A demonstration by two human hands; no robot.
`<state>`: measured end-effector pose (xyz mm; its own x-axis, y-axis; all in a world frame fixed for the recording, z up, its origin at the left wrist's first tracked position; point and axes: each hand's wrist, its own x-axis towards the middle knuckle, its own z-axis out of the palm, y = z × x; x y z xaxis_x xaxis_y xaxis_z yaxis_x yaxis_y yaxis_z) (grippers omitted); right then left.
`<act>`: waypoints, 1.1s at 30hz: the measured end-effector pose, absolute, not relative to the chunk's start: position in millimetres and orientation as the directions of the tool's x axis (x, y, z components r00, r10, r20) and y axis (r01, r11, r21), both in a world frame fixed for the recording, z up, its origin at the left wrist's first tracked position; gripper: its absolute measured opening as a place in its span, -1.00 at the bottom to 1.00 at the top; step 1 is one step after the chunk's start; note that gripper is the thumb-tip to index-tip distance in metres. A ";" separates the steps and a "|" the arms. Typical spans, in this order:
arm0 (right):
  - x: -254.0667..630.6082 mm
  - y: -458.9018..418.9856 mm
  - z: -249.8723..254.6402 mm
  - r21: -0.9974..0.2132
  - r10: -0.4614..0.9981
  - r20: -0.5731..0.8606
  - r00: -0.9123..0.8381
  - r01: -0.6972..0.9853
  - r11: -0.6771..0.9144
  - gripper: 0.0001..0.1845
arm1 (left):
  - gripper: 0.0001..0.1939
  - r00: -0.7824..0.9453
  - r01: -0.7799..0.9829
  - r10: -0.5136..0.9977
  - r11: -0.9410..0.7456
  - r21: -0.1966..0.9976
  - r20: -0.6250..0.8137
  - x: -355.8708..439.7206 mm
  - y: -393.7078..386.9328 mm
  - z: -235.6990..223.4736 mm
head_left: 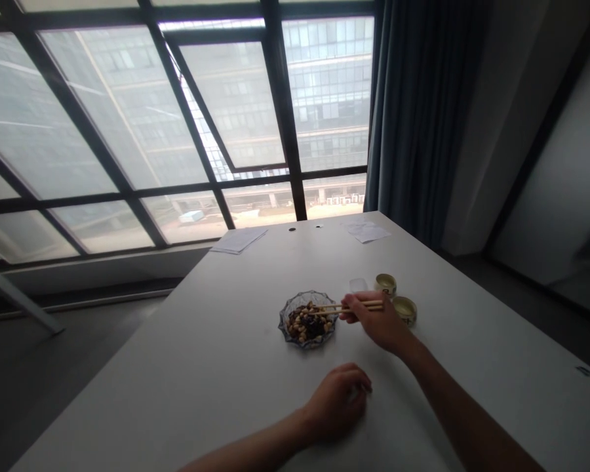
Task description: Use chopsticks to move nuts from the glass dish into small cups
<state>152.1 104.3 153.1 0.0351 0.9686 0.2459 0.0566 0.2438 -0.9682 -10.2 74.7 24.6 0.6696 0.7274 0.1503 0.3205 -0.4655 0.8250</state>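
Observation:
My right hand (373, 319) is closed round a pair of light wooden chopsticks (330, 309), which point left. Their tips reach over a scalloped clear glass bowl (284, 326), among the mixed nuts and dark pieces (305, 322) inside. Whether the tips pinch a piece is too small to tell. Nearer to me, my left hand (338, 401) rests on the white table, its fingers curled in a loose fist with nothing visible in them. Just beyond my right hand stand two small greenish cups (385, 282) (404, 310) and a small clear container (358, 285), partly hidden.
The white table (216, 367) stretches away toward a large framed window (231, 105) with one tilted pane. Paper sheets lie at its far left (240, 240) and far right (366, 231). A dark blue curtain (417, 118) hangs at the right.

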 end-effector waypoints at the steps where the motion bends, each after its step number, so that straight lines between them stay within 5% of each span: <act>1: 145.7 109.2 155.4 -0.968 0.971 0.239 0.002 0.076 0.238 -0.44 | -0.72 0.632 0.327 0.763 -0.421 0.846 0.135 -10.8 76.4 21.7; 10: 121.2 139.3 183.8 -0.898 0.981 0.179 -0.079 0.395 0.195 -0.42 | -0.80 0.550 0.146 0.835 -0.103 0.984 0.006 -21.1 85.8 10.0; 17: 102.6 164.2 160.6 -0.916 0.971 0.173 -0.165 0.336 0.220 -0.43 | -0.84 0.625 -0.030 0.780 0.057 0.998 -0.026 -24.8 90.3 5.6; 26: 120.5 162.7 168.7 -0.853 0.987 0.111 -0.117 0.498 0.155 -0.37 | -0.41 0.670 -0.250 0.738 0.329 0.911 -0.083 -27.3 102.0 -13.5; 33: 104.4 166.6 159.1 -0.853 0.968 0.175 -0.177 0.464 0.239 -0.45 | -0.41 0.832 -0.225 0.535 0.566 0.793 -0.146 -33.4 102.6 -5.9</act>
